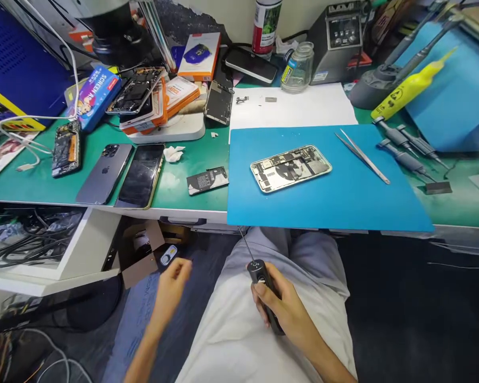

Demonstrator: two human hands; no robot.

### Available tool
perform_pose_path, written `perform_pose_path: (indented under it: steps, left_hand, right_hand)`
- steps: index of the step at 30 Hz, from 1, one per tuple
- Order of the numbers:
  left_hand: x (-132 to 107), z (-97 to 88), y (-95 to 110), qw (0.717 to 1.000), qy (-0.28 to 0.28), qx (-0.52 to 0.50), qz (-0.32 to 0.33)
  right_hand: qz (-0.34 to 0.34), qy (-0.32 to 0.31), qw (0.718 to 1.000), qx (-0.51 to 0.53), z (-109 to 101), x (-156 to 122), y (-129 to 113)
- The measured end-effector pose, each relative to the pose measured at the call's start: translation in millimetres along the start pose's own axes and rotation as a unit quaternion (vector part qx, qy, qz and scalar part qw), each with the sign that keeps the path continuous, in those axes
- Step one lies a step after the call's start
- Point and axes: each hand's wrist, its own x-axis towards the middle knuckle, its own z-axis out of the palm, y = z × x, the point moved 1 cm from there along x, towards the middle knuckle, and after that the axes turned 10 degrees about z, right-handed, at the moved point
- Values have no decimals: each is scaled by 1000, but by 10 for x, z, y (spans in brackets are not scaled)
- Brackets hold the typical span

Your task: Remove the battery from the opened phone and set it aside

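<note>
My right hand (pixel 277 300) is wrapped around a black cylindrical power tool (pixel 272 308), held low over my lap. From its top a thin metal shaft (pixel 245 242) points up toward the desk edge. My left hand (pixel 173 282) hovers to the left of my legs, its fingers curled closed; whether anything is inside them is hidden. On the blue mat (pixel 303 210) ahead lies an opened phone (pixel 290 168), its inner boards showing. Metal tweezers (pixel 363 157) rest to its right. A loose phone battery (pixel 207 181) lies just left of the mat.
Two phones, one grey (pixel 104 174) and one with a dark screen (pixel 140 176), lie at the desk's left front. Screwdrivers (pixel 407 159) and a yellow bottle (pixel 411 88) are at the right. A glass jar (pixel 298 68) stands behind white paper (pixel 295 111). An open drawer (pixel 64 260) juts out left.
</note>
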Motion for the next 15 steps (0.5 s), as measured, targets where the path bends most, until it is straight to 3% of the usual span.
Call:
perform_pose_path:
  steps: [3, 5, 8, 11, 15]
  left_hand:
    - [-394, 69, 413, 987, -66, -64, 128]
    - [-548, 63, 712, 943, -153, -118, 271]
    - [-596, 31, 994, 889, -238, -127, 370]
    - [-547, 34, 1069, 867, -232, -111, 427]
    - [-561, 86, 998, 815, -119, -83, 561]
  right_hand:
    - [-6, 11, 1000, -10, 50, -33, -33]
    - [-9, 17, 1000, -20, 54, -108, -60]
    - [3, -13, 999, -48, 39, -226, -96]
    - [34, -67, 995, -67, 19, -276, -94]
    - [49, -81, 992, -83, -3, -253, -32]
